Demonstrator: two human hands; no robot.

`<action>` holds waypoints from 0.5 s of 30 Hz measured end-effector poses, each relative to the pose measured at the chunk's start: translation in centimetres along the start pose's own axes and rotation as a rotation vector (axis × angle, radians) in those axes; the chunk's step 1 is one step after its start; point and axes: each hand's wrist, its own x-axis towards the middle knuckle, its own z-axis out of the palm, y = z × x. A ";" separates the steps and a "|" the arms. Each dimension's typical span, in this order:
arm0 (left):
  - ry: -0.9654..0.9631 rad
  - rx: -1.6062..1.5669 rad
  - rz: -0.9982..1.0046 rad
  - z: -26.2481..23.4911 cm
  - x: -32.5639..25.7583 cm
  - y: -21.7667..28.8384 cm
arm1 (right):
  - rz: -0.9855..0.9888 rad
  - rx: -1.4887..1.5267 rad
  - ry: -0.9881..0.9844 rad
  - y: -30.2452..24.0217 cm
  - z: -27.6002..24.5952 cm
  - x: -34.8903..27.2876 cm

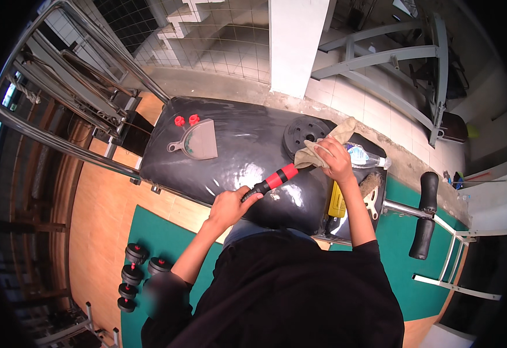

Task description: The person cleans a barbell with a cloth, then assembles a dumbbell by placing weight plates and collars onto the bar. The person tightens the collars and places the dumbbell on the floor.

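My left hand [229, 207] is wrapped round one end of a black and red dumbbell bar [274, 180] and holds it at a slant above the black padded bench. In my right hand [334, 160] is a crumpled beige cloth [308, 156], close to the red end of the bar; I cannot tell whether the two touch. Behind the cloth a black weight plate [295, 134] lies flat on the bench [236, 130]. A clear plastic bottle [369, 158] with a blue label lies beside my right wrist.
Two red screw collars [186, 120] and a grey dustpan [205, 141] rest on the bench's left part. Near my right forearm are a yellow container [337, 203] and a brush [370, 194]. Several dumbbells [132, 274] stand on the green mat [143, 226]. Metal rails [91, 148] rise at left.
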 end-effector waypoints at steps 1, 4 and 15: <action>0.007 0.003 0.004 0.0 0.2 0.0 | 0.003 -0.013 -0.008 0.4 0.1 -0.3; 0.028 0.014 0.014 0.0 0.4 -0.1 | 0.015 -0.061 -0.011 1.2 0.2 -0.9; -0.011 0.042 -0.024 -0.6 -1.2 -1.6 | 0.726 -0.075 0.218 3.3 -0.9 -3.7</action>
